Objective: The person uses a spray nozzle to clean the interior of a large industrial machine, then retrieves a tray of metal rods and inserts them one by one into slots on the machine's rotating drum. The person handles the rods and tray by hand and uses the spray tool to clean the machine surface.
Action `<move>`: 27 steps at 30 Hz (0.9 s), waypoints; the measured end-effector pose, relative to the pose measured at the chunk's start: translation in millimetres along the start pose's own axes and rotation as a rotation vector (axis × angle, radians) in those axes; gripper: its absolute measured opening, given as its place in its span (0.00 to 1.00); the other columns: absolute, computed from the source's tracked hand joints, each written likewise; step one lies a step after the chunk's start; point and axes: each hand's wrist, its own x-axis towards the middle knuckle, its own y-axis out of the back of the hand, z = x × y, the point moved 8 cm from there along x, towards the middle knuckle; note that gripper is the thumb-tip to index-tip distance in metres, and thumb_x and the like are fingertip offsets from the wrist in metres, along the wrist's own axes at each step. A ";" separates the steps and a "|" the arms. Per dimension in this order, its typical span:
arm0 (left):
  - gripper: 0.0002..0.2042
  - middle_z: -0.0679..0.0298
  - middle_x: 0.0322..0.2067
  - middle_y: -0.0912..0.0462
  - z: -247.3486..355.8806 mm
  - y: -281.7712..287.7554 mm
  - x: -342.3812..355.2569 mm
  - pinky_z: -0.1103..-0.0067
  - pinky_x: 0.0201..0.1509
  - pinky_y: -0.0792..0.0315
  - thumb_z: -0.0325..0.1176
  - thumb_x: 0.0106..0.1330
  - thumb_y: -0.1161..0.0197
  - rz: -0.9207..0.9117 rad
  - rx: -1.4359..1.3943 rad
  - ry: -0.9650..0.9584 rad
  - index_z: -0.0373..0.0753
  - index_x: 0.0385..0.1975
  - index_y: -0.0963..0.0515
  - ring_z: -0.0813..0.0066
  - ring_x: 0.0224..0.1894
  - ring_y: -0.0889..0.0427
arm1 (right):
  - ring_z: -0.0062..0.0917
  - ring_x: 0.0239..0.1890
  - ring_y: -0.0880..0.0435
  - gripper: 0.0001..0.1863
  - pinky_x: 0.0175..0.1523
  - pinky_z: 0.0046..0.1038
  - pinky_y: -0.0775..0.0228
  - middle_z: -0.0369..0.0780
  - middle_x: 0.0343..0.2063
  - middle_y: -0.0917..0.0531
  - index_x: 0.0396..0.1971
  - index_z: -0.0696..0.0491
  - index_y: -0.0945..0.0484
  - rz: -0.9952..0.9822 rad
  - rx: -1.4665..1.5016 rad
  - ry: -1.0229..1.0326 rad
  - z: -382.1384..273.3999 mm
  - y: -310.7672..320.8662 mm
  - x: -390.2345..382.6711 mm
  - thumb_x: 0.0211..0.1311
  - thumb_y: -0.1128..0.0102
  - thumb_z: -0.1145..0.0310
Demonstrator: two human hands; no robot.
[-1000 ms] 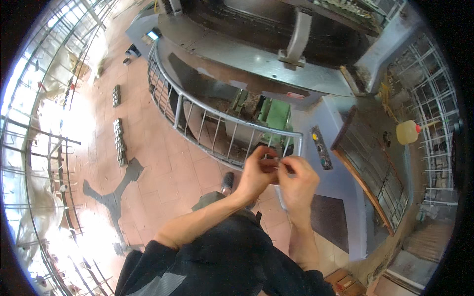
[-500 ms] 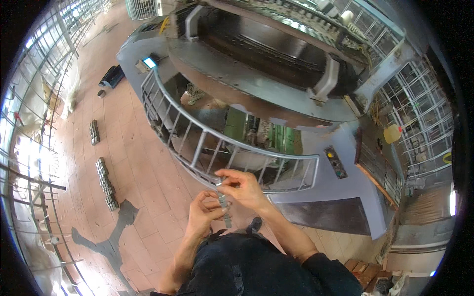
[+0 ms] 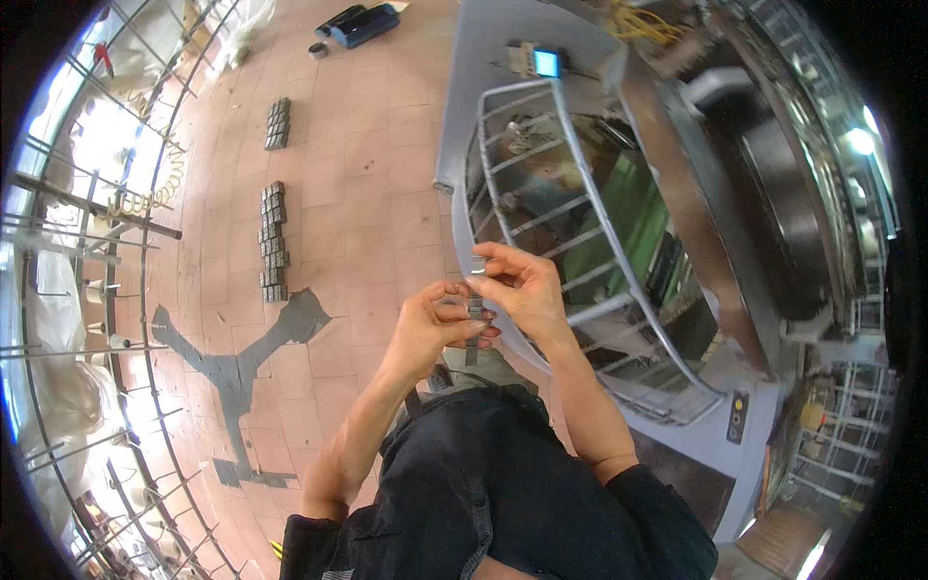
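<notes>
In front of my body, my left hand [image 3: 437,331] is closed around a short row of small grey metal pieces [image 3: 474,309], whose lower end sticks out below the fingers. My right hand [image 3: 529,295], just above and to the right, pinches a small shiny metal piece [image 3: 478,265] between thumb and fingertips. That piece is close above the row; whether the two are joined, I cannot tell. On the floor to the left lie a long row of dark metal blocks [image 3: 273,237] and a shorter group of metal blocks [image 3: 277,124] beyond it.
A large grey machine with a curved guard rail [image 3: 604,227] and a small lit screen [image 3: 546,64] stands at right. Wire racks [image 3: 106,261] line the left side. Dark patches [image 3: 232,372] mark the tiled floor. A blue-black case [image 3: 362,24] lies at the far end.
My view has turned left, so the machine now sits farther right and the floor blocks are nearer the middle. Both hands stay close together, still holding the metal pieces.
</notes>
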 end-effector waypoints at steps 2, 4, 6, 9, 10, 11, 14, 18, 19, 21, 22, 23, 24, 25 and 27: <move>0.17 0.45 0.39 0.15 30.0 32.0 30.9 0.68 0.44 0.14 0.14 0.62 0.38 0.015 -0.001 0.021 0.30 0.48 0.32 0.56 0.40 0.11 | 0.15 0.34 0.18 0.17 0.42 0.20 0.26 0.34 0.30 0.15 0.46 0.58 0.16 -0.021 -0.006 -0.051 3.3 -17.3 50.4 0.54 0.29 0.78; 0.15 0.46 0.38 0.14 58.7 68.1 64.1 0.66 0.43 0.14 0.14 0.62 0.38 0.065 0.041 0.063 0.31 0.47 0.31 0.56 0.40 0.11 | 0.15 0.34 0.19 0.16 0.42 0.20 0.26 0.35 0.31 0.15 0.44 0.58 0.15 -0.038 -0.047 -0.041 3.1 -37.4 108.4 0.53 0.28 0.76; 0.15 0.46 0.39 0.15 87.1 100.6 91.1 0.67 0.42 0.14 0.15 0.62 0.38 0.123 0.039 0.078 0.31 0.47 0.31 0.56 0.39 0.11 | 0.16 0.34 0.18 0.16 0.42 0.20 0.26 0.35 0.32 0.15 0.43 0.58 0.15 -0.073 -0.059 -0.056 4.6 -61.7 164.5 0.53 0.27 0.75; 0.17 0.45 0.41 0.15 150.3 147.1 138.9 0.68 0.41 0.14 0.16 0.64 0.39 0.163 0.127 0.056 0.28 0.51 0.32 0.55 0.40 0.11 | 0.16 0.33 0.19 0.16 0.43 0.20 0.26 0.35 0.31 0.14 0.43 0.59 0.16 -0.106 -0.015 -0.034 -5.6 -98.1 255.5 0.53 0.27 0.74; 0.16 0.45 0.41 0.15 171.2 160.5 150.8 0.69 0.40 0.14 0.16 0.64 0.39 0.178 0.079 0.043 0.29 0.51 0.32 0.56 0.39 0.11 | 0.15 0.33 0.19 0.15 0.42 0.20 0.26 0.35 0.31 0.14 0.43 0.59 0.16 -0.112 -0.058 -0.036 -10.1 -108.7 281.9 0.53 0.28 0.74; 0.16 0.46 0.41 0.15 196.5 173.8 168.0 0.70 0.39 0.14 0.16 0.64 0.39 0.184 0.036 0.014 0.29 0.51 0.32 0.56 0.39 0.11 | 0.15 0.33 0.19 0.15 0.42 0.20 0.26 0.35 0.31 0.15 0.43 0.59 0.16 -0.130 -0.101 0.011 -20.0 -119.1 313.0 0.54 0.29 0.75; 0.17 0.47 0.41 0.14 256.0 210.8 206.5 0.72 0.34 0.16 0.16 0.64 0.39 0.231 0.025 -0.021 0.30 0.52 0.32 0.56 0.38 0.11 | 0.14 0.32 0.20 0.17 0.38 0.21 0.25 0.36 0.32 0.14 0.48 0.59 0.18 -0.216 0.009 0.012 -38.7 -153.6 388.9 0.58 0.31 0.74; 0.18 0.45 0.39 0.15 328.4 258.8 271.0 0.70 0.36 0.15 0.16 0.65 0.40 0.274 0.023 -0.109 0.28 0.53 0.34 0.56 0.37 0.12 | 0.13 0.29 0.20 0.18 0.33 0.19 0.25 0.37 0.30 0.13 0.53 0.58 0.22 -0.179 0.260 -0.156 -41.1 -191.2 467.7 0.63 0.35 0.74; 0.18 0.45 0.39 0.15 351.0 274.0 293.3 0.70 0.37 0.15 0.15 0.65 0.40 0.264 0.010 -0.164 0.28 0.53 0.34 0.55 0.37 0.12 | 0.13 0.28 0.20 0.16 0.32 0.19 0.25 0.37 0.31 0.12 0.51 0.58 0.21 -0.150 0.115 -0.033 -51.9 -197.0 490.2 0.64 0.35 0.74; 0.18 0.43 0.40 0.16 389.9 309.0 338.1 0.70 0.38 0.15 0.15 0.65 0.41 0.301 0.019 -0.156 0.28 0.53 0.35 0.54 0.37 0.12 | 0.14 0.23 0.20 0.08 0.27 0.21 0.27 0.36 0.27 0.13 0.42 0.57 0.17 -0.040 -0.029 0.058 -64.1 -197.9 532.1 0.65 0.35 0.71; 0.19 0.43 0.41 0.16 407.7 316.8 358.3 0.69 0.38 0.14 0.15 0.64 0.40 0.240 -0.002 -0.168 0.28 0.53 0.35 0.53 0.37 0.12 | 0.14 0.23 0.20 0.08 0.27 0.21 0.29 0.35 0.25 0.14 0.38 0.57 0.17 0.032 -0.052 0.005 -62.1 -195.1 550.5 0.65 0.35 0.69; 0.19 0.43 0.41 0.17 426.3 325.5 378.8 0.68 0.38 0.14 0.15 0.64 0.40 0.232 -0.007 -0.154 0.29 0.53 0.35 0.53 0.37 0.12 | 0.13 0.22 0.21 0.09 0.26 0.21 0.30 0.35 0.23 0.15 0.35 0.58 0.17 0.087 -0.083 -0.041 -62.2 -190.7 572.4 0.65 0.34 0.68; 0.19 0.43 0.42 0.17 451.0 331.9 400.8 0.67 0.39 0.14 0.15 0.64 0.40 0.205 -0.025 -0.178 0.29 0.54 0.35 0.53 0.37 0.12 | 0.12 0.22 0.22 0.11 0.26 0.21 0.32 0.34 0.20 0.16 0.32 0.59 0.16 0.117 -0.095 -0.066 -63.4 -187.6 595.3 0.65 0.34 0.66; 0.19 0.43 0.44 0.18 471.6 338.8 418.5 0.64 0.39 0.13 0.16 0.64 0.39 0.205 0.010 -0.138 0.30 0.53 0.35 0.52 0.38 0.12 | 0.13 0.20 0.24 0.13 0.24 0.21 0.35 0.34 0.15 0.20 0.26 0.59 0.19 0.189 -0.180 0.012 -73.9 -180.5 614.9 0.66 0.35 0.64; 0.19 0.42 0.43 0.18 516.8 347.0 459.7 0.64 0.41 0.14 0.15 0.64 0.39 0.184 0.064 -0.121 0.29 0.53 0.35 0.52 0.38 0.12 | 0.12 0.19 0.25 0.13 0.23 0.21 0.36 0.34 0.14 0.21 0.26 0.58 0.18 0.283 -0.264 -0.071 -74.8 -163.8 659.7 0.66 0.35 0.64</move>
